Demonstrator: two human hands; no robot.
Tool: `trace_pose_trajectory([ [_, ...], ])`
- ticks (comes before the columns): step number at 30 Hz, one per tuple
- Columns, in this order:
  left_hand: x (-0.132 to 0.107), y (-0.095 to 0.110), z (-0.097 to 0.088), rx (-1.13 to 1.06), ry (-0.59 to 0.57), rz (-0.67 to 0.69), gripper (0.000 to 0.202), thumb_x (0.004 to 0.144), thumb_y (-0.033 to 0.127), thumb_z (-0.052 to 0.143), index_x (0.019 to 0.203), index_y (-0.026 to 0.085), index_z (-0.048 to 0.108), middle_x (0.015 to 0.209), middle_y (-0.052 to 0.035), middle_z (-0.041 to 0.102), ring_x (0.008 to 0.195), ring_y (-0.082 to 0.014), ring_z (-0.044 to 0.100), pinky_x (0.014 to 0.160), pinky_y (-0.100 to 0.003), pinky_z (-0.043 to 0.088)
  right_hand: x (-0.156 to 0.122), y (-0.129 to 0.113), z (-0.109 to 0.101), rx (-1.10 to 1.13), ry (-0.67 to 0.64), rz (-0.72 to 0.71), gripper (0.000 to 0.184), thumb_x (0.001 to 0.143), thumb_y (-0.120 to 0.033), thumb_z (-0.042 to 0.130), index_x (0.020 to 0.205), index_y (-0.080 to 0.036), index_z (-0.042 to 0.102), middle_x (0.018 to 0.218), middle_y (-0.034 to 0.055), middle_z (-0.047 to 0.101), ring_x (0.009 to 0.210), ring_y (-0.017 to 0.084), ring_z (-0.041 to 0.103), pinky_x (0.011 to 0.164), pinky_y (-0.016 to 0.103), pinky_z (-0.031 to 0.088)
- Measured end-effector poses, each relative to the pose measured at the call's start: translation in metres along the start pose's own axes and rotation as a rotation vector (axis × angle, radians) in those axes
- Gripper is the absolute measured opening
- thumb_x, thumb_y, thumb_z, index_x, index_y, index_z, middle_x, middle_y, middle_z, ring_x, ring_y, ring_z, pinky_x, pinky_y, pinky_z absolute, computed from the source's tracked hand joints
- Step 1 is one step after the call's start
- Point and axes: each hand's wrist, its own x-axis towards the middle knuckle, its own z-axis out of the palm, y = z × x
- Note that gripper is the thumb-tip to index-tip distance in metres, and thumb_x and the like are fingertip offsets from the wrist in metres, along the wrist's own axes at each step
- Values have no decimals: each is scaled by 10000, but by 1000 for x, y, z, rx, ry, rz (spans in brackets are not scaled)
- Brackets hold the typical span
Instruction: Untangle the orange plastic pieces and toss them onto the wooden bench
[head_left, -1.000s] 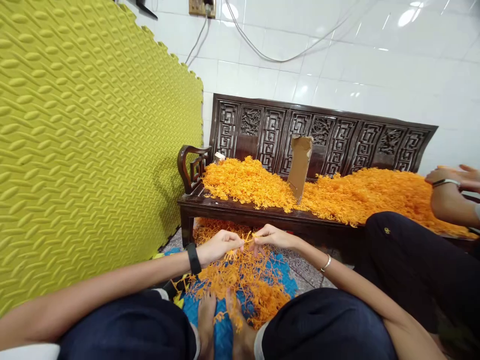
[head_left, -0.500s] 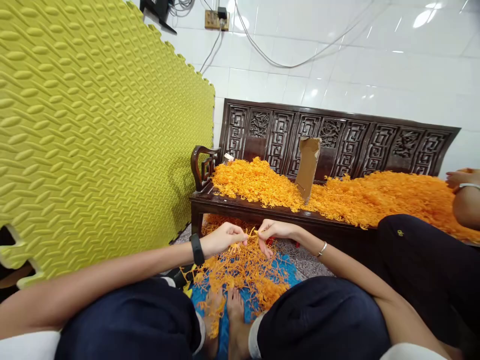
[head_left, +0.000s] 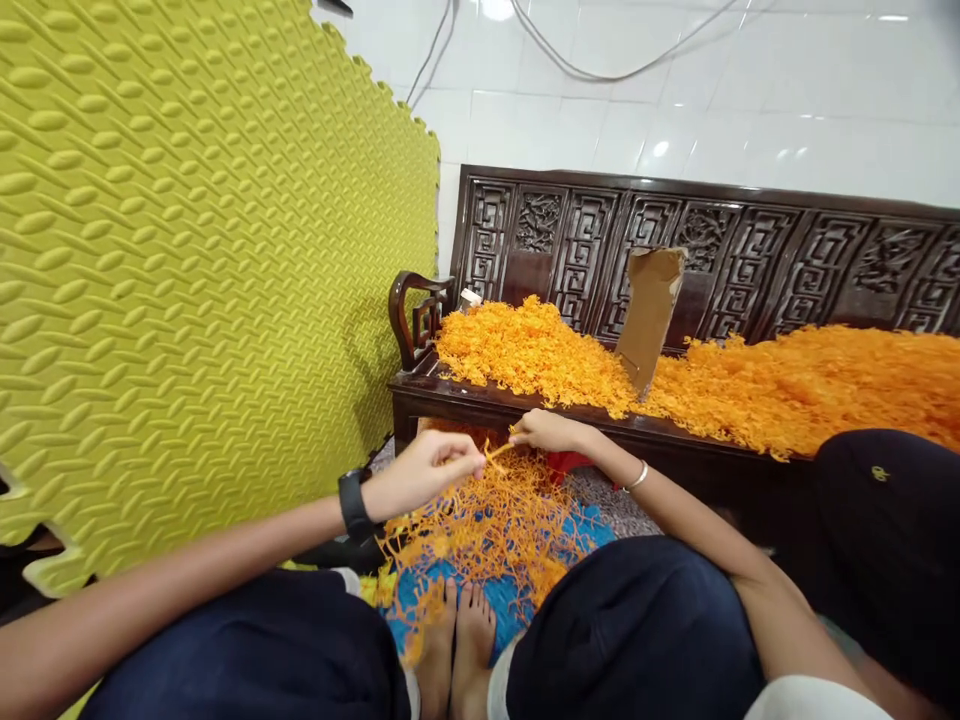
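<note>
My left hand (head_left: 424,470), with a black band at the wrist, and my right hand (head_left: 546,431), with a thin silver bangle, are both pinched on one orange plastic strip (head_left: 499,451) stretched between them. The strip hangs over a loose tangle of orange plastic pieces (head_left: 487,530) lying on a blue mat (head_left: 517,610) by my bare feet. My knees in dark trousers frame the tangle on both sides.
A carved dark wooden bench (head_left: 525,405) stands ahead, heaped with orange plastic pieces (head_left: 750,385) and a leaning cardboard piece (head_left: 649,310). A yellow foam mat (head_left: 187,260) stands upright at the left. Another person's dark-clothed knee (head_left: 885,520) is at the right.
The view tilted down and shifted right. My hands drew slightly apart, the right rising toward the bench edge. The other person's hand at the right has left the view.
</note>
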Motion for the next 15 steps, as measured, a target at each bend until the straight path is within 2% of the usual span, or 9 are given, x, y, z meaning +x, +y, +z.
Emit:
trace_pose_trajectory([
  [2,7,-8,3,-36,-40,-21,282,806,384,513,687,148,612,519,52,438,491,-94,344,488,-231,259,20,2,-13,-10,148,-21,314,863,-383,509,733,-136,653,676,33,624,666,143,561,656,234,386],
  [4,15,-16,10,-88,-71,-21,275,808,373,517,683,155,626,508,46,446,482,-101,357,481,-239,262,44,10,-36,-24,284,11,329,888,-388,467,849,-128,666,769,49,647,745,157,579,707,241,400],
  [6,22,-22,18,-122,-84,-12,273,813,364,515,668,169,639,501,33,469,477,-117,386,476,-252,275,68,26,-64,-48,421,103,364,895,-380,464,1009,-81,638,882,106,654,838,196,590,765,278,416],
  [8,26,-25,26,-120,-89,1,258,812,347,521,649,197,653,496,21,491,476,-136,413,475,-267,289,89,47,-90,-72,516,221,464,876,-387,515,1168,-28,547,993,172,627,917,236,588,811,333,434],
  [11,24,-25,39,-59,-109,49,219,805,312,540,643,257,678,500,21,513,478,-152,431,486,-278,300,106,78,-112,-87,534,353,526,866,-401,553,1264,-72,453,1100,160,579,956,224,589,827,387,475],
  [13,21,-25,45,9,-124,107,203,805,304,549,658,293,688,496,25,524,466,-157,443,482,-277,299,107,91,-114,-91,507,389,450,885,-391,533,1238,-119,473,1137,121,561,967,205,587,828,398,495],
  [15,19,-25,46,73,-85,156,212,815,310,537,667,299,688,506,21,553,471,-162,475,487,-275,316,100,97,-112,-98,486,375,387,895,-369,524,1200,-132,502,1151,105,554,983,201,581,836,402,500],
])
